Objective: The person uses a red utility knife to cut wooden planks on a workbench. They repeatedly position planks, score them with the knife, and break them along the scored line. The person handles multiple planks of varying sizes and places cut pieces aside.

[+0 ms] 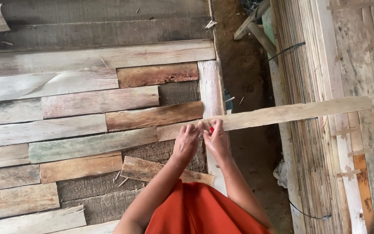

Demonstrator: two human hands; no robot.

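Bare forearms and hands [202,141] at lower centre of the frame; orange-red garment [202,210] below, loosely folded, no sleeves visible.

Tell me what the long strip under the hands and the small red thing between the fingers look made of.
Long strip: thin raw wood, pale and unfinished, with visible grain and rough edges. Small red thing: glossy red, possibly plastic; too little shows between the left hand and right hand to tell.
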